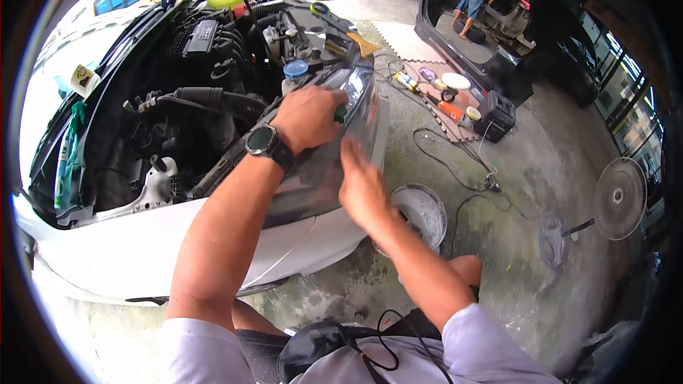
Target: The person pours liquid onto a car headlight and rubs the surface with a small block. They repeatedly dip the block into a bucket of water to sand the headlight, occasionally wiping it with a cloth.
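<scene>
My left hand (311, 117), with a black watch (262, 141) on the wrist, rests on the upper part of the car's headlight (304, 188). Its fingers are curled, and a bit of something green (341, 112) shows beside them; I cannot tell what it is. Lower down, over the outer side of the same lens, is my right hand (364, 188), smeared by motion with its fingers mostly hidden. The lens looks hazy under both hands. Just behind the left hand stands a blue cap (295, 69) in the engine bay. White bodywork (213, 231) runs below the headlight.
A round basin (427, 217) sits on the floor right of the bumper. Cables (462, 178) cross the concrete towards a fan (620, 199). Farther back are an orange tool (450, 110) and a black case (496, 115). Another person (473, 3) bends at a second car.
</scene>
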`<state>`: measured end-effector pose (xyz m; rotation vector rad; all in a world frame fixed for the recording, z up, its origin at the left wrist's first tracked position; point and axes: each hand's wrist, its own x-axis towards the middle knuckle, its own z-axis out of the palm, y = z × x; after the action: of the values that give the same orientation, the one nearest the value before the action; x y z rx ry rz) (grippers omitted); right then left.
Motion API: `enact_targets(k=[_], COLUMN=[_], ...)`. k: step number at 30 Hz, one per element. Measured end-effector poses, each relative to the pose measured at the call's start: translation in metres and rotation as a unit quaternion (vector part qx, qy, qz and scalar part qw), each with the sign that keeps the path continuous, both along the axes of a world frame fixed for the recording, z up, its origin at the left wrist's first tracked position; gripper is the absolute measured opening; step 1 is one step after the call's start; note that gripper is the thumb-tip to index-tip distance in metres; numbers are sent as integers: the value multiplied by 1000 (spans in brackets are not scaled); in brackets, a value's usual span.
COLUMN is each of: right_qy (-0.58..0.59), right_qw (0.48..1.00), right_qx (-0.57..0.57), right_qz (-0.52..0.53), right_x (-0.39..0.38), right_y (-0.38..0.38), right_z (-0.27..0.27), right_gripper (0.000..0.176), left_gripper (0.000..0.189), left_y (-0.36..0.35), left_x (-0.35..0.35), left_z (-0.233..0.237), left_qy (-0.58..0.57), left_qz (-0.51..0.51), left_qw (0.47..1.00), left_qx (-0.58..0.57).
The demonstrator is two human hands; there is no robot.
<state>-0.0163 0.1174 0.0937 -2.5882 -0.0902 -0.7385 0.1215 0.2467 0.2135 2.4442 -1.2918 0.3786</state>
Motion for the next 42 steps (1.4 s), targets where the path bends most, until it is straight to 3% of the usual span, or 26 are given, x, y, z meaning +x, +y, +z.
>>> enact_targets(k=[3, 7, 12, 14, 16, 19, 22, 25, 28, 30, 34, 38, 40, 42], right_qy=[-35, -20, -32, -61, -31, -21, -54, -72, -60, -57, -58, -48, -61, -59], right_qw=[998, 1000, 998, 996, 998, 999, 998, 995, 997, 997, 997, 996, 998, 997], right_qx=[-20, -7, -8, -4, 54, 35, 15, 40, 47, 53, 30, 67, 26, 44], right_qz=[39, -2, 59, 65, -15, -4, 28, 53, 24, 18, 35, 39, 20, 15], right_x=[-23, 26, -53, -39, 9, 31, -27, -29, 35, 33, -33, 4, 40, 31], right_y=[14, -19, 43, 26, -12, -34, 14, 13, -32, -29, 22, -15, -37, -24], right_z=[0, 7, 12, 5, -10, -2, -9, -4, 1, -1, -8, -3, -2, -6], right_gripper=[76, 74, 71, 67, 65, 65, 70, 74, 68, 66, 65, 64, 65, 66], left_gripper=[41, 42, 44, 44, 44, 44, 44, 44, 45, 45, 44, 44, 44, 44], left_y=[1, 0, -1, -1, 1, -1, -4, -3, -3, -3, -4, -4, -6, -4], left_x=[-2, -4, 0, -6, -6, -5, -3, -6, -7, -6, -4, -10, -9, -11], left_z=[-1, 1, 0, 2, 1, 2, -1, 1, 0, 1, -1, 3, 1, 3], left_qy=[-8, 22, -1, 14, 16, 12, 15, 25, 29, 24, 10, 28, 17, 24], left_qz=[-8, 4, -6, 9, -9, -18, -26, -35, -42, -39, -52, -39, -48, -28], left_qw=[1000, 999, 1000, 999, 999, 1000, 1000, 999, 998, 999, 998, 999, 999, 999], left_qx=[16, 26, 21, 47, 36, 12, -1, -15, -29, -30, -15, -5, -10, -9])
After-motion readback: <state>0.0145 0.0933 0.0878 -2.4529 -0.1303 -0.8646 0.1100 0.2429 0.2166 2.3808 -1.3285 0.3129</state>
